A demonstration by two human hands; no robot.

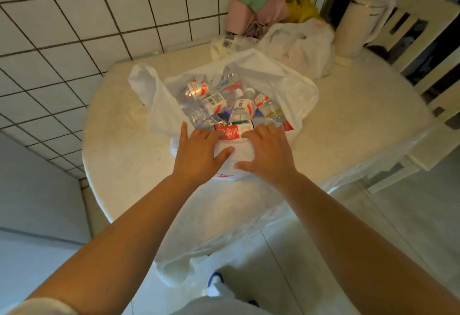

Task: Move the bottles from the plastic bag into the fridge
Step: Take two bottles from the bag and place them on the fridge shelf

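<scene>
Round table (348,125), fingers (251,135) touching bagged bottles (234,128)

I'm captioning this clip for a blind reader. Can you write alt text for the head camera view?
Both hands, left hand and right hand, reach onto the near rim of an open white plastic bag full of water bottles on a round table. Behind it sit another bag and a white kettle.
</scene>
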